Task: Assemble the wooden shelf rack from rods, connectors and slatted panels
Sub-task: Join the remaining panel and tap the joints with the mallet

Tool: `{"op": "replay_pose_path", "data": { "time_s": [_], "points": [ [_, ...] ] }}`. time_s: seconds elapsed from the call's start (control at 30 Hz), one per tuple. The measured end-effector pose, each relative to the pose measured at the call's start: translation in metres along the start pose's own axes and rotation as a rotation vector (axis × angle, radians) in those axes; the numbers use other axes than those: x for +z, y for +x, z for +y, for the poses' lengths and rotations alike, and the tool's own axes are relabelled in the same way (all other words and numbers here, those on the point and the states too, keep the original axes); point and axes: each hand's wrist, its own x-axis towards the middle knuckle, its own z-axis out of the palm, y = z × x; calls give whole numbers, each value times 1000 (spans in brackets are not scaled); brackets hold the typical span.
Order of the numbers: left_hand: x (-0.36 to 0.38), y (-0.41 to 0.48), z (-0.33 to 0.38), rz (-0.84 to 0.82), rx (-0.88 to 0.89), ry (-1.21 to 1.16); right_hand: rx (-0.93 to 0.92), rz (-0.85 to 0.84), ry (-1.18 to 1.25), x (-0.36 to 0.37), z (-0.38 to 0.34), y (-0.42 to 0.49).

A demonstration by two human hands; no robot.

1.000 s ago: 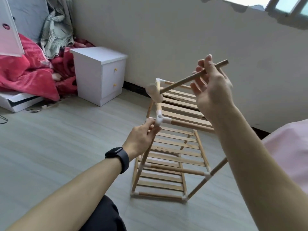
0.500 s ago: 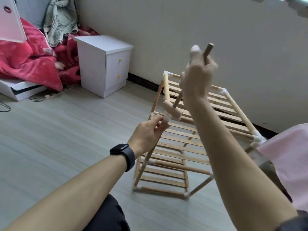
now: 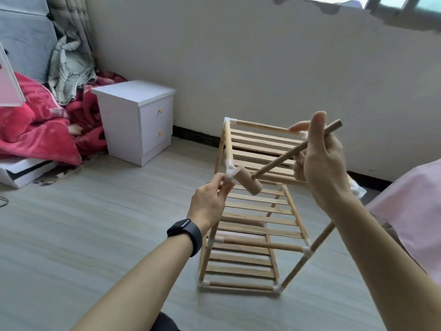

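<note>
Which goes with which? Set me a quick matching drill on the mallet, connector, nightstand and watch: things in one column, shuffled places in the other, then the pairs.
Things
1. mallet
2. connector
3. nightstand
4. watch

Places
A. worn on the left wrist
B. held by its handle in the right hand
C. pinched by the left hand at the rack's corner
D. standing on the floor by the wall

Pairs: 1-B, 2-C, 3-D, 4-A
</note>
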Motion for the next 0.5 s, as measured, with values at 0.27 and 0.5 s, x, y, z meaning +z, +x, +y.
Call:
{"op": "replay_pose_path", "data": {
  "time_s": [0.27, 0.5],
  "points": [
    [29, 9, 13, -44, -4, -37, 336, -233, 554, -50, 29, -34],
    [30, 6, 5, -48, -7, -68, 127, -225, -292, -36, 39, -62]
  ]
}}
